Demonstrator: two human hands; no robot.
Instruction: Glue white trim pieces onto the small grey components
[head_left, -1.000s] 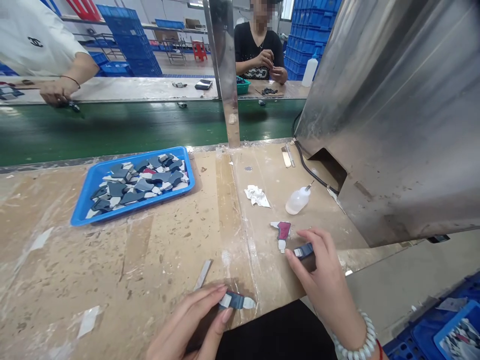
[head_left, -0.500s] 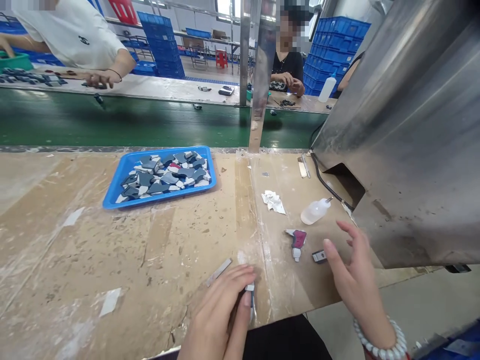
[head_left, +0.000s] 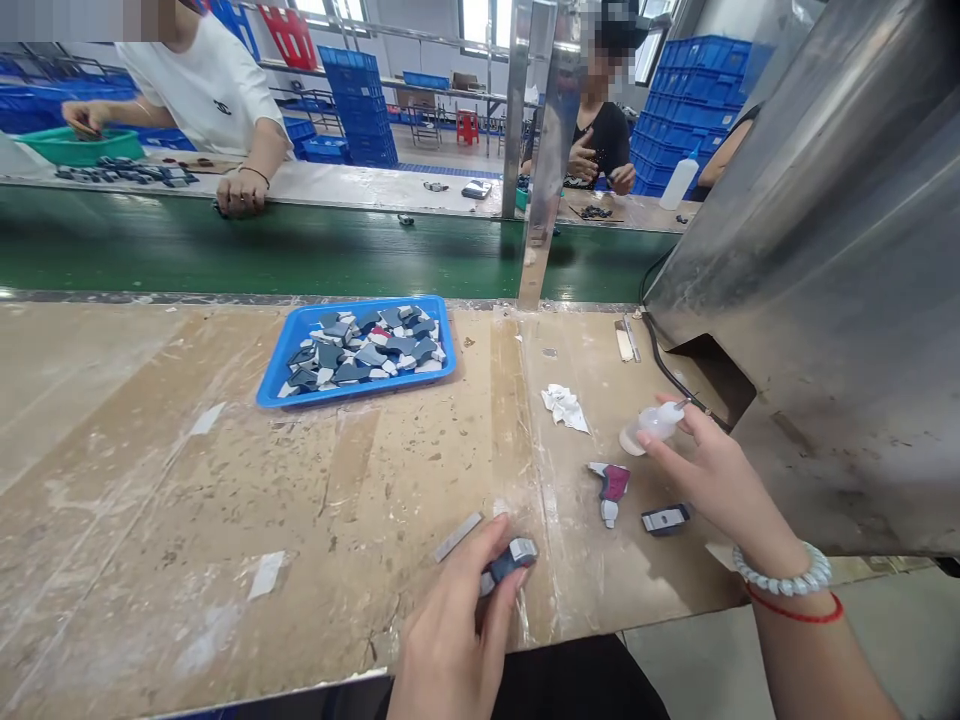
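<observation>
My left hand grips a small dark blue-grey part with a pale end between thumb and fingers, low over the front of the bench. To the right, my right hand has its thumb and fingers around a translucent squeeze bottle, which lies tilted on the bench. In front of the bottle lies a grey, white and magenta part. Below my right hand is a dark block with a pale top. Just beyond my left hand rests a flat grey strip.
A blue tray full of grey and white parts stands beyond my left hand. Crumpled white paper lies mid-bench. A metal housing and black cable bound the right side. Behind runs a green conveyor, with co-workers across it.
My right hand has moved from beside the dark block to the squeeze bottle and closed around it. My left hand has lifted and turned its part. The view has shifted slightly.
</observation>
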